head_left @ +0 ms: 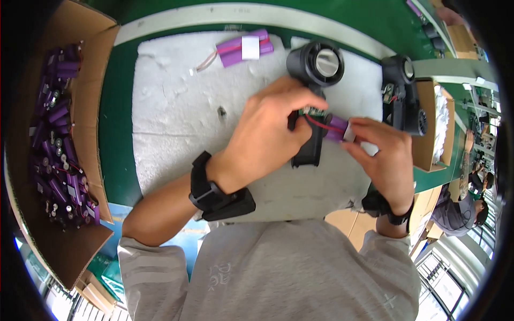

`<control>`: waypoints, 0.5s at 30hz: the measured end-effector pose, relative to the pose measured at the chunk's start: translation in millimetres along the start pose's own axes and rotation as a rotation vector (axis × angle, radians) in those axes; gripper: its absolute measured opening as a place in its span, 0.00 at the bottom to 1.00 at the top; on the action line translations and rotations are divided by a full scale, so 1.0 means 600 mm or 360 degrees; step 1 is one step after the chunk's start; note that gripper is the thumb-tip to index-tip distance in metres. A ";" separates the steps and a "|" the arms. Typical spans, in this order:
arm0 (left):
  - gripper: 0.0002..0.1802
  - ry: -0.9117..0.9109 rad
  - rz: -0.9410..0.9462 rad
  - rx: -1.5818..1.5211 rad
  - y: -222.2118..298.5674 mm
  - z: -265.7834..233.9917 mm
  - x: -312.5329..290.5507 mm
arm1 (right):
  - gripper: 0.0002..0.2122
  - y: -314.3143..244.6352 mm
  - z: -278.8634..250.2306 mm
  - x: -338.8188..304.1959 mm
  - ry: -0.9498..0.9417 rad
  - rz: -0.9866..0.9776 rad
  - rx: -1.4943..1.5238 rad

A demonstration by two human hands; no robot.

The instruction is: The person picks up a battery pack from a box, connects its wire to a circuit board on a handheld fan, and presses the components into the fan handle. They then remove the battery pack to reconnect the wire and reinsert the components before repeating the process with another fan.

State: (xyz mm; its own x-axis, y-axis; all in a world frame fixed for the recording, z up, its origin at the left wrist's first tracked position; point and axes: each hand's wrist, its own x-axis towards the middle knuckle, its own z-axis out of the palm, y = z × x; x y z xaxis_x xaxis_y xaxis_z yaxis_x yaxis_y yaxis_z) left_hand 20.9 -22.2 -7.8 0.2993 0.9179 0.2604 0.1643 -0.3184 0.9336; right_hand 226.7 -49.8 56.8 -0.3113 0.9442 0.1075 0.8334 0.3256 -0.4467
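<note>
My left hand (270, 131) is closed around an opened black device housing (308, 152), its thumb and forefinger beside a small green circuit board (313, 111). The housing's round head with a silver disc (327, 62) points away from me. To its right, my right hand (383, 152) pinches a purple battery pack (336, 127) by its end, where a white label shows. A red wire (318, 124) runs from the board area across the pack. The pack lies beside the housing, partly over its edge. My left palm hides part of the housing.
Under the work is a white foam board (176, 107) on a green table (120, 160). Another purple battery pack (243, 48) lies at its far side. A carton (93, 107) of battery packs stands left. Another black device (401, 96) and a box (431, 128) are right.
</note>
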 end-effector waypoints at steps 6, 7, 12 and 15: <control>0.20 -0.0091 -0.0151 -0.0014 0.010 -0.008 -0.013 | 0.07 0.001 0.012 -0.019 0.0012 0.0115 0.0122; 0.20 -0.0082 -0.0115 -0.0017 0.011 -0.008 -0.012 | 0.06 0.004 0.013 -0.021 0.0027 0.0064 0.0113; 0.20 -0.0096 -0.0139 -0.0014 0.016 -0.008 -0.006 | 0.05 -0.007 0.008 -0.018 0.0008 -0.0034 0.0047; 0.18 -0.0075 -0.0141 -0.0029 0.018 -0.009 -0.001 | 0.06 -0.008 0.013 -0.015 -0.0014 -0.0086 -0.0029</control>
State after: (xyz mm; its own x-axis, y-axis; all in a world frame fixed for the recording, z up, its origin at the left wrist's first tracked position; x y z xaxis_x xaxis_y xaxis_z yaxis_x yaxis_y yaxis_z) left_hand 17.5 -25.1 3.3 0.3285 0.9299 0.1654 0.1748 -0.2319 0.9569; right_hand 222.1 -60.1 51.0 -0.3601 0.9248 0.1231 0.8232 0.3770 -0.4244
